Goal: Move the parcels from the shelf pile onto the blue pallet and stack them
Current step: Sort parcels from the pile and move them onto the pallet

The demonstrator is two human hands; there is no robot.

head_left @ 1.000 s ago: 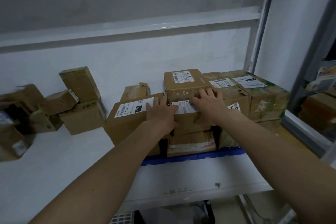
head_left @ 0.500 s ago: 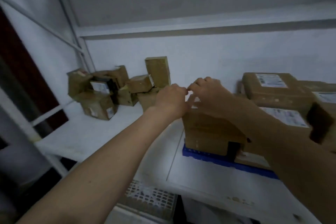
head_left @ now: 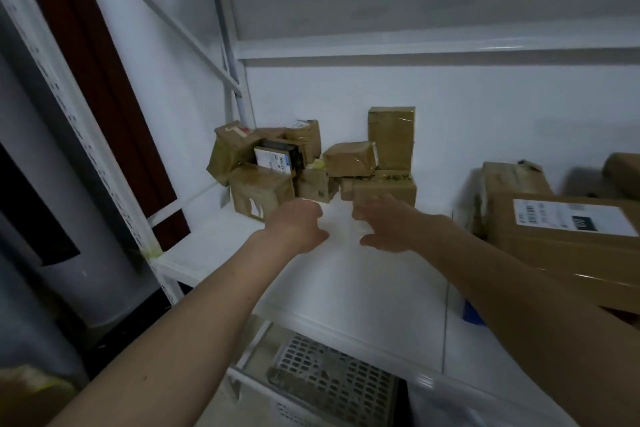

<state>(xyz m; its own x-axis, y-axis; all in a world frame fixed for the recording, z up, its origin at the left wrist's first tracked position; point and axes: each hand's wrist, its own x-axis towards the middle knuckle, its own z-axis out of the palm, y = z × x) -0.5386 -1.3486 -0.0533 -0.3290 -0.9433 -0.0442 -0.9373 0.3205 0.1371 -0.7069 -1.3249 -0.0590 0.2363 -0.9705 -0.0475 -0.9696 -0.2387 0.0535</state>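
While parcels [head_left: 561,236] sit on the blue pallet [head_left: 473,315], both hands' fingers [head_left: 372,215] seem spread, empty.

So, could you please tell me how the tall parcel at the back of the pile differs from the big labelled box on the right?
The tall parcel stands upright on another parcel; the big box lies flat. The parcel is wrapped in shiny tape with no label showing; the box is plain cardboard with a white label on top. The parcel looks smaller. Both are brown, and neither hand touches them.

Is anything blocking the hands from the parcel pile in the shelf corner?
Nothing visible does. Left hand and right hand, both empty, reach over bare white shelf toward the parcel pile.
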